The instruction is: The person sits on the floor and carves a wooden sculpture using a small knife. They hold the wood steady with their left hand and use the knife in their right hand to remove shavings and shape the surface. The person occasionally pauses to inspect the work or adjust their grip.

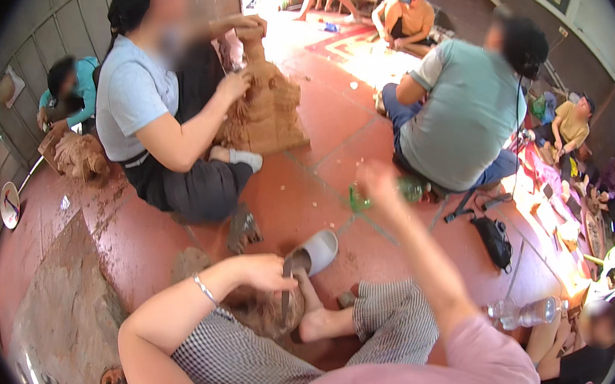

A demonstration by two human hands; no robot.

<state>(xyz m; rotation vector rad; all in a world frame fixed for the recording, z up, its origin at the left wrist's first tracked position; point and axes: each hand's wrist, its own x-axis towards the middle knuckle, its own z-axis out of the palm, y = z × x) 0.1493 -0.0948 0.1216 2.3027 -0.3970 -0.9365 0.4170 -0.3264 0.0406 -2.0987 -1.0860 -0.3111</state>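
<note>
While the tiled floor (pixel 322 149) carries everything: one brown lump (pixel 264 310), rounded, rough, toward the floor's near edge; one green bottle (pixel 359 197) by a tile corner, right hand (pixel 377 181) over it, blurred, can't tell grip; one dark tool (pixel 286 303), flat, narrow, left hand's (pixel 260 272) fingers clenched on it.

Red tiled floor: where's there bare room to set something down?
Mostly bare tile lies between the brown sculpture and the grey-green shirt, and between the right forearm and black strapped item. Crowded around the left hand: blade, slipper, foot.
</note>
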